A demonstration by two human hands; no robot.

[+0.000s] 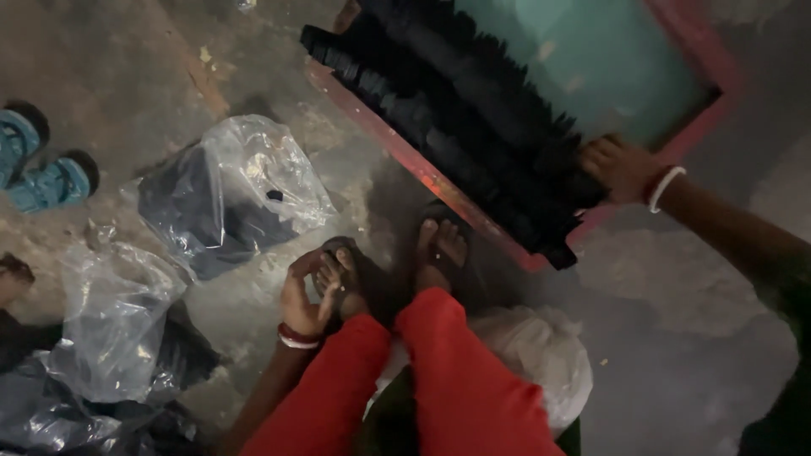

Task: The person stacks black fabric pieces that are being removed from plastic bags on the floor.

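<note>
At the lower end of the slanted board, the right hand (621,166) has its fingers (601,160) curled in against the last of the black bundles (460,110), pressing on the dark stack where it meets the board's red rim; whether they actually pinch a piece or only push against it, I cannot tell, since the dim light swallows the fingertips. The left hand (306,295) sits low by the person's left foot (338,274), its fingers loosely bent and half open, thumb and forefinger near the toes, with nothing visible between them.

The black bundles lie in close overlapping rows along the near edge of the teal board with a red frame (591,59), running from its upper end down to the right hand. As a judgement, much of the laying-out looks done: the rows already fill that whole edge, while the teal surface beyond them is bare.

Further out, on the floor (676,321), clear plastic bags (228,190) holding dark material lie to the left, so more stock seems left. A white sack (541,355) rests behind the red-clad legs, and blue sandals (42,165) lie far left.
</note>
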